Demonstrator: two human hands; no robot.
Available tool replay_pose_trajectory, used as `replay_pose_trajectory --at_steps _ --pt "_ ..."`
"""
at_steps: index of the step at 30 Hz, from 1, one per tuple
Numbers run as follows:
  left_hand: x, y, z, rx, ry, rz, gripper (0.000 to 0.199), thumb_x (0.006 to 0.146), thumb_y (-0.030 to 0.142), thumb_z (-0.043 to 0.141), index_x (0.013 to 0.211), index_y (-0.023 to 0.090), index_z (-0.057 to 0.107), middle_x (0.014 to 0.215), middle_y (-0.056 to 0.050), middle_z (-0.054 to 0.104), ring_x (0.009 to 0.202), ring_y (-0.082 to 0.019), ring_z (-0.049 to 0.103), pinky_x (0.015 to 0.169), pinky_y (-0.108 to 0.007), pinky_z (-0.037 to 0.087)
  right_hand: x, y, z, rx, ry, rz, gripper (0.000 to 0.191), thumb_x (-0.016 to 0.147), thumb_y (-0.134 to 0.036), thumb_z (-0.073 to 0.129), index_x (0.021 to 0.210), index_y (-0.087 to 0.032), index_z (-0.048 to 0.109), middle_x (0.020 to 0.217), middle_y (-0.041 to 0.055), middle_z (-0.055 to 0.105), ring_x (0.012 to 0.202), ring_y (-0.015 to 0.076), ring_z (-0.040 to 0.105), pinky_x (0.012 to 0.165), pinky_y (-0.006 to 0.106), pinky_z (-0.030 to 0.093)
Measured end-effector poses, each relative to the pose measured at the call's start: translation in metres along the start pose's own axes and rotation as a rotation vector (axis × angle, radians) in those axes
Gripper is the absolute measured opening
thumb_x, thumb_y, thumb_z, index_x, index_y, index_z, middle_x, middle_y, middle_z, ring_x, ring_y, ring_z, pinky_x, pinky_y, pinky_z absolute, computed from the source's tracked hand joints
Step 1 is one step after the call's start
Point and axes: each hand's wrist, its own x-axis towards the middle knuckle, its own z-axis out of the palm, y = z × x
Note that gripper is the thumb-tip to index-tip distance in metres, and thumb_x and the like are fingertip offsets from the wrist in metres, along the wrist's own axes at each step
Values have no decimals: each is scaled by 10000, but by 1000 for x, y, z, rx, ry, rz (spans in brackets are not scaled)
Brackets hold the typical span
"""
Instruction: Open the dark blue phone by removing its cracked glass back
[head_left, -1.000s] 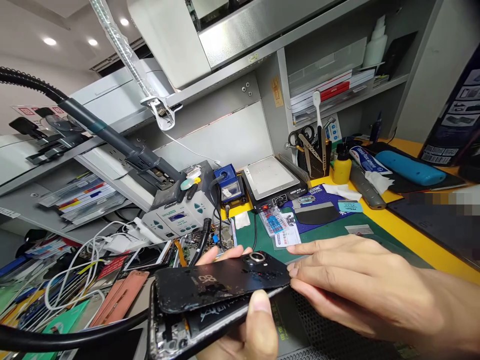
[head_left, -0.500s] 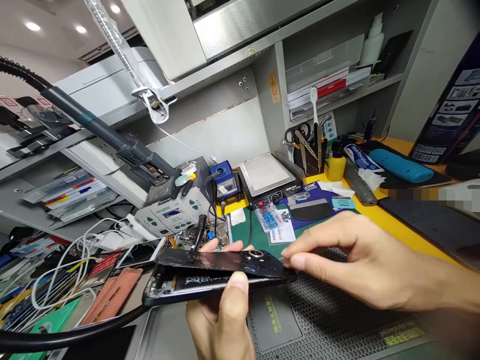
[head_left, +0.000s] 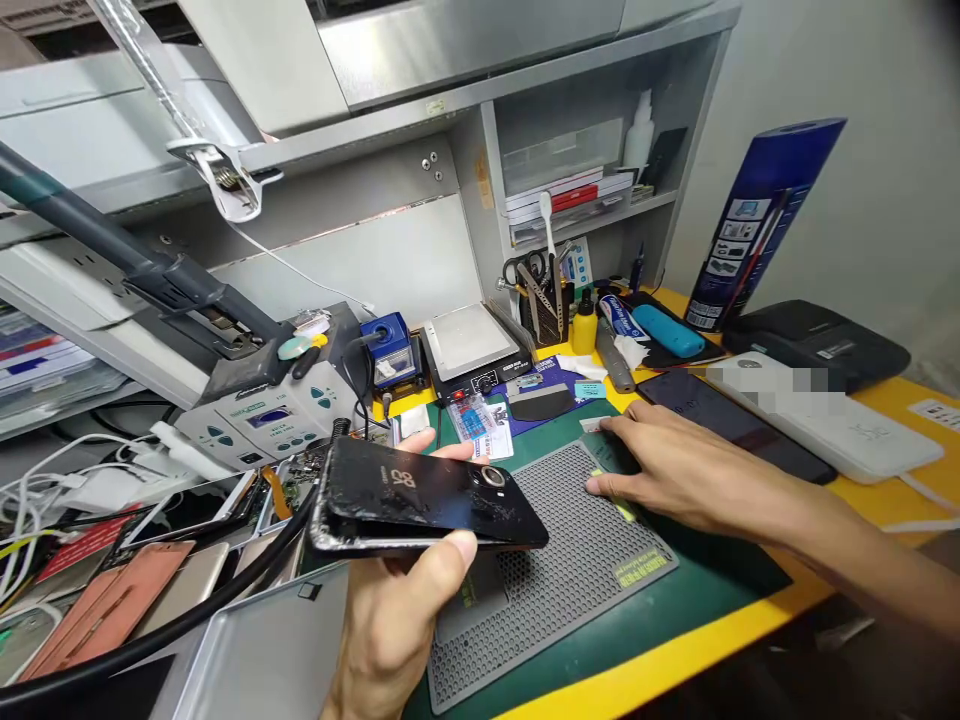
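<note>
My left hand is closed around a black smartphone, thumb on its near edge and fingertips showing behind it. The phone's back cover, with a round camera ring, sits tilted and lifted along the near left edge, leaving a dark gap. Scuffs and residue mark the cover and frame. My right hand is over the far right corner of a grey perforated mat, thumb and fingers apart. Its fingertips are beside a small pale strip; whether they touch it, I cannot tell.
Behind the phone stand a grey control unit, a blue soldering station and a flat heating plate. A tool holder and yellow bottle are farther back. Phones lie to the right; a black cable crosses the left.
My right hand has left the phone's camera end and moved right to the mat's far corner. The view has swung right. My left hand still holds the phone, its cover now facing me more.
</note>
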Motion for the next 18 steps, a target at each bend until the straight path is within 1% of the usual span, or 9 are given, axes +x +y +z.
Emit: replay_pose_trajectory --at_steps 2,3,6,7,9,11,13,16,18 --pt "-2 -3 -7 -51 -127 -128 692 678 320 795 1335 345 577 1327 -43 681 1252 -359 607 1151 -549 418 6 5 -6 24 -51 9 732 857 -746 504 1268 -157 645 1110 187 645 1067 354 626 836 435 532" --pt "-4 -5 -10 -81 -152 -157 719 685 296 795 1360 335 551 1336 -44 676 1272 -351 595 1154 -532 418 8 7 -10 25 -69 13 725 846 -747 515 1251 -163 660 1132 189 642 1090 366 616 836 437 529" --pt "-8 -9 -16 -193 -222 -222 782 691 219 777 1414 291 490 1350 -75 670 1293 -349 584 1082 -489 501 11 7 -22 6 -114 20 612 861 -652 536 1199 -165 689 1183 194 631 1131 386 590 844 442 510" --pt "-10 -10 -16 -224 -235 -241 805 690 196 767 1431 280 466 1358 -86 665 1296 -352 583 1065 -484 517 11 6 -26 -4 -131 26 568 865 -603 544 1185 -157 692 1178 194 634 1110 379 599 831 435 508" --pt "-12 -12 -16 -242 -235 -272 848 692 158 747 1466 261 416 1370 -102 655 1298 -354 582 1064 -488 517 12 0 -32 -27 -166 37 485 841 -502 590 1145 -139 695 1123 186 649 1008 345 634 762 398 508" --pt "-14 -14 -14 -204 -223 -276 873 698 140 738 1487 251 382 1374 -109 647 1306 -352 574 1082 -494 498 13 -6 -38 -57 -197 41 398 792 -391 644 1083 -125 697 1038 166 661 889 298 647 679 350 492" --pt "-15 -16 -13 -141 -224 -252 867 700 148 747 1482 250 387 1380 -109 638 1302 -357 572 1088 -512 487 14 -11 -41 -93 -213 27 296 754 -298 671 987 -118 702 952 147 661 811 259 637 624 313 461" --pt "-16 -17 -15 -30 -272 -220 845 709 176 760 1468 284 405 1399 -91 617 1286 -363 574 1104 -563 458 11 -13 -39 -147 -191 -37 149 748 -220 665 851 -116 693 874 136 659 758 231 614 597 295 421" --pt "-15 -17 -17 50 -313 -194 830 729 194 759 1470 309 404 1414 -77 602 1297 -362 562 1134 -589 416 6 -12 -34 -169 -154 -106 84 751 -169 642 804 -121 686 830 120 664 722 210 602 606 294 405"
